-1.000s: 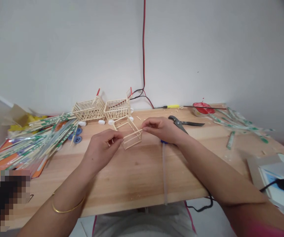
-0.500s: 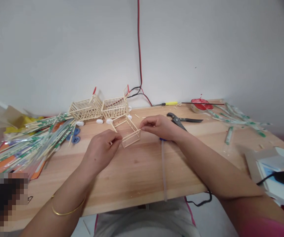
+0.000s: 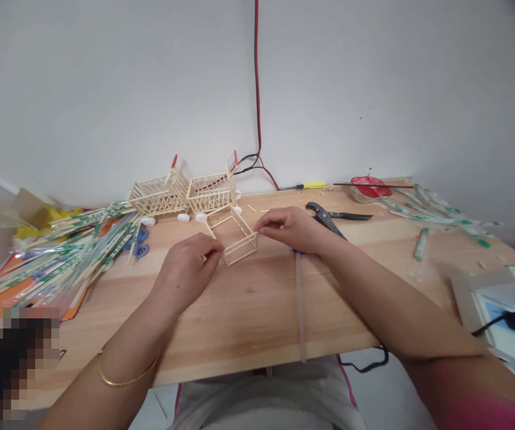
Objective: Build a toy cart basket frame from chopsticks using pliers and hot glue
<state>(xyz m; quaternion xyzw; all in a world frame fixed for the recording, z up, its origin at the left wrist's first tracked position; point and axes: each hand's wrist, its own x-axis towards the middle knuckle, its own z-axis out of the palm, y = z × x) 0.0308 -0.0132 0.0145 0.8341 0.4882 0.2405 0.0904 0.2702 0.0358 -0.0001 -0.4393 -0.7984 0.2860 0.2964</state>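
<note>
The little stick frame (image 3: 241, 242) sits between the left hand (image 3: 193, 260), pinching its near left corner, and the right hand (image 3: 289, 230), pinching its near right one, and its long sides seem to point away toward the nearest stick cart (image 3: 212, 206).

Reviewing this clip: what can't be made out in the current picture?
All in the head view:
- Stick frame: one near corner, covered by the left hand.
- Pliers: end of the lower handle, behind the right forearm.
- Blue piece: mostly hidden by the right hand.
- Dark thing, lower left: pixelated.
- White box: lettering too blurred.
</note>
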